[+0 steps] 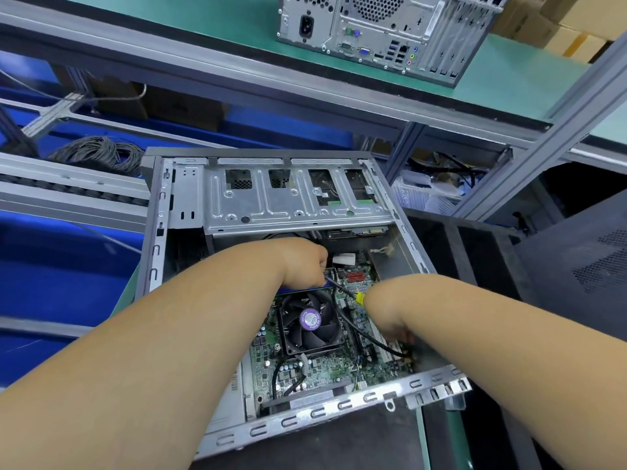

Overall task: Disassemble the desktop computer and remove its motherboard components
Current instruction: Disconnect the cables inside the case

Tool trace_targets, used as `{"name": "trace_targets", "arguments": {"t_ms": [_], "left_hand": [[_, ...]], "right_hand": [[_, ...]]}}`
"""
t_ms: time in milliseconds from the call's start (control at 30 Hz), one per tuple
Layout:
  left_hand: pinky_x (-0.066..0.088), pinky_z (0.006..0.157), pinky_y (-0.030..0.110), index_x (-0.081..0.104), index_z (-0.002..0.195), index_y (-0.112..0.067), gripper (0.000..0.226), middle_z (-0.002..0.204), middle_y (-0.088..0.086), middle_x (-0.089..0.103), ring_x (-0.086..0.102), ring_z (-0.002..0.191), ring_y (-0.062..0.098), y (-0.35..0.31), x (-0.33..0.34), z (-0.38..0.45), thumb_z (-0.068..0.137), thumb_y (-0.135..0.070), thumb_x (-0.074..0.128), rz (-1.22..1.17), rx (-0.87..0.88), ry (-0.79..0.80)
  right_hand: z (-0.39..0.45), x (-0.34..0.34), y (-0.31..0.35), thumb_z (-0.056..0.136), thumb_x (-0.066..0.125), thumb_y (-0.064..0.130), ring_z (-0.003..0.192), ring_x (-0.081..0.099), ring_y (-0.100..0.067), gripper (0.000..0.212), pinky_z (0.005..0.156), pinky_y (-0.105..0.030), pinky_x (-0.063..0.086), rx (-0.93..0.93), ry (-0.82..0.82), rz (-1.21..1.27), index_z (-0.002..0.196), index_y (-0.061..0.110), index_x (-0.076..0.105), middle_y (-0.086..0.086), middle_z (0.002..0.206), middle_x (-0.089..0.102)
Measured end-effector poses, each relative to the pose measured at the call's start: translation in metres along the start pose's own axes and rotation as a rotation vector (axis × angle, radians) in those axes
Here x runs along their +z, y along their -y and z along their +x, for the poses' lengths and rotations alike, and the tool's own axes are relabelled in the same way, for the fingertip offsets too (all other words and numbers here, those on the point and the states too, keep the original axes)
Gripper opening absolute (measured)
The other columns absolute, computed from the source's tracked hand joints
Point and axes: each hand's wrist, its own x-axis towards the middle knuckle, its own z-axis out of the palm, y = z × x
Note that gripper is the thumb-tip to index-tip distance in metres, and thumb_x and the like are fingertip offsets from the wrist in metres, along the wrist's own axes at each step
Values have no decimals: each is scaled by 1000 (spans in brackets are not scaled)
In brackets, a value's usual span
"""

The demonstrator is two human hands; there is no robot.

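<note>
No text is legible: the purple sticker (311,319) on the CPU fan (308,323) carries print too blurred to read.

Both forearms reach forward and down. The left hand (305,262) is curled. The right hand (390,313) bends down, its fingers mostly hidden.

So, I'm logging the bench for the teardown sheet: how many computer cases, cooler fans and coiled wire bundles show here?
Computer cases: 2, the opened case and the closed case on the shelf
CPU cooler fans: 1
Coiled wire bundles: 1
Total: 4
</note>
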Motion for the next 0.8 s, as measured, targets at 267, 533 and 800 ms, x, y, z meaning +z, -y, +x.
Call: {"name": "trace_targets", "arguments": {"t_ms": [267,533,800], "left_hand": [[33,64,31,48,88,-17,10,88,4,52,40,76,22,2,0,1,91,-24,54,11,18,3],[29,60,31,43,83,-17,13,82,3,46,35,72,21,2,0,1,89,-22,54,9,25,3],[26,61,32,44,81,-18,12,81,5,42,32,73,21,4,2,3,87,-20,54,10,32,2]], "right_hand": [[6,35,1,88,61,12,86,51,-26,7,77,-38,48,-87,-76,-171,95,13,61,-2,79,51],[10,39,5,89,59,20,109,52,-25,9,109,-45,23,-153,-280,-441,83,22,52,-2,103,66],[16,38,3,88,60,22,85,47,-22,26,114,-49,13,-118,-223,-364,66,18,45,6,65,40]]}}
